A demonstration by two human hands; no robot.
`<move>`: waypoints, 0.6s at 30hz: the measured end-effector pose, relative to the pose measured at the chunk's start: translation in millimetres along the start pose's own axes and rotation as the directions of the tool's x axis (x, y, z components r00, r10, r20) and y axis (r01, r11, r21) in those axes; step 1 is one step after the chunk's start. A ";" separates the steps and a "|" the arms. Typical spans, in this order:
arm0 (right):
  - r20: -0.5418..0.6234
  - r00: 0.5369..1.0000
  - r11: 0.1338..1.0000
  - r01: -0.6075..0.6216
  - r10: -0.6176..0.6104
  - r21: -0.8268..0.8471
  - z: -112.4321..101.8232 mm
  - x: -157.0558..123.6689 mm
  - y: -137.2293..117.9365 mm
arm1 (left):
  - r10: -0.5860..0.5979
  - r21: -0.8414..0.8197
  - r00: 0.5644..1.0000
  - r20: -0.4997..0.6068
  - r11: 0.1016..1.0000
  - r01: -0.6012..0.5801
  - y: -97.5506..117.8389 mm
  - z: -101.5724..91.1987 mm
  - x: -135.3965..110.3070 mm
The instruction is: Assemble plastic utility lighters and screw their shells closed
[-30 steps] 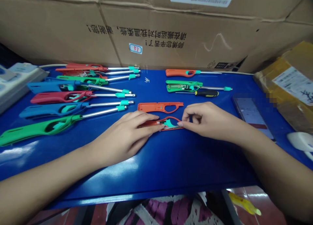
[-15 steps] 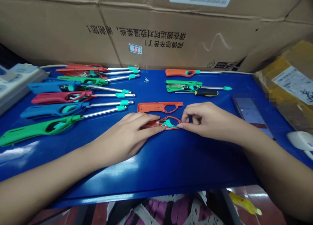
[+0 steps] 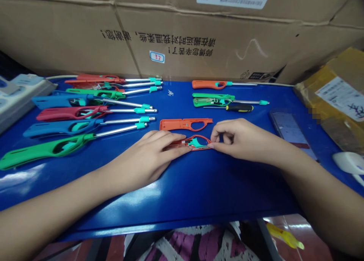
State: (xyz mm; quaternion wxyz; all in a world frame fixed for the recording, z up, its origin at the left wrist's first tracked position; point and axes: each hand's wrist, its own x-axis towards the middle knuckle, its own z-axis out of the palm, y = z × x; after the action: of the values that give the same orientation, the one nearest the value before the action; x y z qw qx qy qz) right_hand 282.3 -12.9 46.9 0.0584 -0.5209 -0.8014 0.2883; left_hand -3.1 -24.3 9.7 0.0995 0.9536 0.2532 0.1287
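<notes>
Honestly, not much has changed over the last second: the left hand (image 3: 153, 153) has shifted a touch and its front digits now lie a bit differently over the open orange shell (image 3: 176, 143), while the right hand (image 3: 241, 139) is pretty much where it was. To me that reads as a fiddly bit of seating or steadying going on inside the shell, with nothing let go yet. The shell lies on the blue table (image 3: 184, 200), right between the two hands, and I'll call it the middle of the clock. The left hand comes in from about 8 o'clock, two digits slightly parted, one along the far edge and one along the near edge, so it's holding the handle end down. The right hand sits at 3 o'clock, thumb and fingertip pinched narrow on the shell's tip; can't tell if there's a thin wire in there too. The green trigger piece (image 3: 195, 143) is in the gap between both sets of fingertips. The loose orange half (image 3: 173, 124) is just beyond at about 11 to 12, untouched. Farther out, a green lighter (image 3: 213, 100) and a screwdriver (image 3: 240, 108) are around 1 to 2, and a phone (image 3: 290, 132) is past the right hand near 3.
</notes>
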 end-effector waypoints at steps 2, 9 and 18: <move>0.005 1.000 1.000 -0.004 0.004 0.010 -0.3 -0.3 0.0 | 0.001 -0.009 1.000 -0.003 1.000 -0.001 0.0 -0.1 0.0; -0.012 1.000 1.000 0.003 -0.003 -0.013 1.4 -2.4 -0.2 | 0.013 -0.009 1.000 -0.019 1.000 -0.014 -1.0 -0.9 0.2; -0.046 0.996 0.997 0.069 -0.071 -0.037 -0.8 -2.3 3.5 | -0.037 -0.076 0.988 -0.147 0.997 0.026 -10.3 -19.1 1.2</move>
State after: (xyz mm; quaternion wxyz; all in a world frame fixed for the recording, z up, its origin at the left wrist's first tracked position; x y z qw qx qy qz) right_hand 286.5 -13.6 46.2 0.0784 -0.5001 -0.8225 0.2594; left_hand -12.4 -12.5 25.4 0.1175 0.9330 0.2700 0.2070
